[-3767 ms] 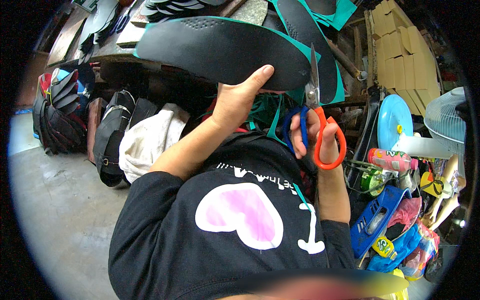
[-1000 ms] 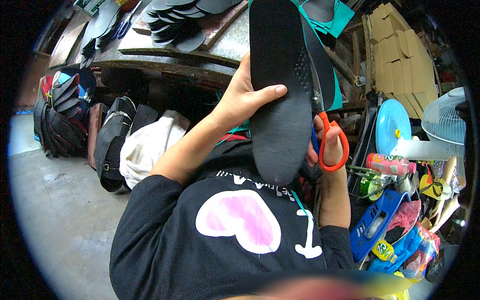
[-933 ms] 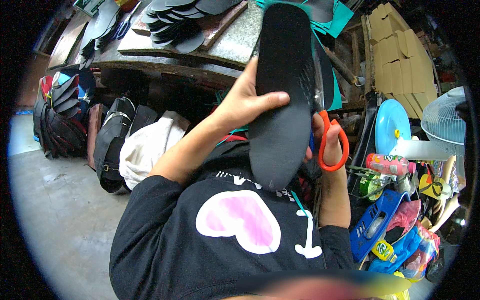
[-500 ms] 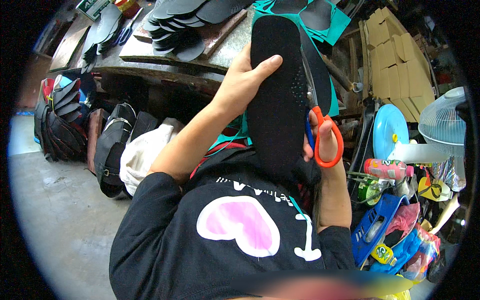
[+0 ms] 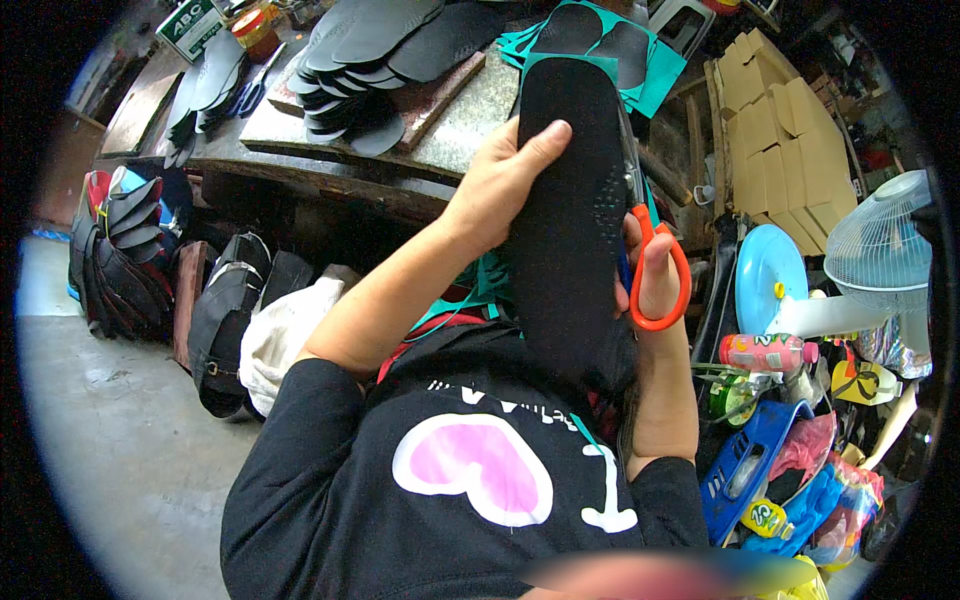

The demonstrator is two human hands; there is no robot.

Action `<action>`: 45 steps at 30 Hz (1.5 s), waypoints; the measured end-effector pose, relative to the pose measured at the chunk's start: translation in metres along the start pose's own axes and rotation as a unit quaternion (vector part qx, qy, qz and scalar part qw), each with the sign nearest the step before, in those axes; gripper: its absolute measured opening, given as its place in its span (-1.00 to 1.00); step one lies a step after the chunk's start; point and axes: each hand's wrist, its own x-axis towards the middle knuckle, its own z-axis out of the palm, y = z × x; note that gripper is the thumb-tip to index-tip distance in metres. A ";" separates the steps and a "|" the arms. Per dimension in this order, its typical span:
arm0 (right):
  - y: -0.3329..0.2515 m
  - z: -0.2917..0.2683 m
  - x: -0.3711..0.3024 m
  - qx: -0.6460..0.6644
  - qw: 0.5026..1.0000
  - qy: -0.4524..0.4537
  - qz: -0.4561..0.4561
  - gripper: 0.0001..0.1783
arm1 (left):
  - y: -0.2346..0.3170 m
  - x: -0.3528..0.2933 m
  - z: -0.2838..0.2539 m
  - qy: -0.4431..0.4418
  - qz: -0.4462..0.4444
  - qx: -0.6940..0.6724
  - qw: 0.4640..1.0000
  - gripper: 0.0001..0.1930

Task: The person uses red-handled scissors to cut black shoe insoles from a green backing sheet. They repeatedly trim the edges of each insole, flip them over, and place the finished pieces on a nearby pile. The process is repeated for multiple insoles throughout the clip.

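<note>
Currently, left hand [image 5: 505, 190]: clamping on the left edge of the black insole, pressing the thumb across its upper face, hiding the fingers behind it.
Black insole [image 5: 565, 220]: being held in the air between worktop and black shirt [image 5: 300, 480]; stretching lengthwise away from the body; showing small holes near the right edge; bearing teal material at the far end; blending into dark cloth at the near end, so blurring the outline there.
Right hand [image 5: 650, 270]: gripping the scissors by the handles, resting the thumb at the orange loop, curling fingertips by the blue one.
Scissors [image 5: 641, 215]: pointing away from the body; running along the insole's right edge; partly hiding the blades, so cannot tell how far apart.
Teal strip [image 5: 653, 203]: hanging just right of the pivot.
Worktop [image 5: 470, 130]: carrying a pile of dark insoles [image 5: 370, 60], teal sheets [image 5: 655, 75] with dark ovals, blue-handled scissors [image 5: 250, 97] and a red-lidded jar [image 5: 256, 36].
Floor, left [image 5: 130, 420]: lying grey beside a bundle of black pieces [image 5: 125, 260], a black bag [image 5: 235, 330] and a white cloth [image 5: 290, 335].
Right side: stacking tan boxes [image 5: 785, 150] behind a fan [image 5: 880, 235]; crowding a pink bottle [image 5: 765, 352] above a blue plastic piece [image 5: 745, 470].
</note>
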 end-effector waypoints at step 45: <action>-0.027 -0.031 -0.028 -0.081 0.979 -0.154 0.104 0.02 | 0.059 0.008 -0.060 -0.245 -0.106 0.478 0.837 -0.63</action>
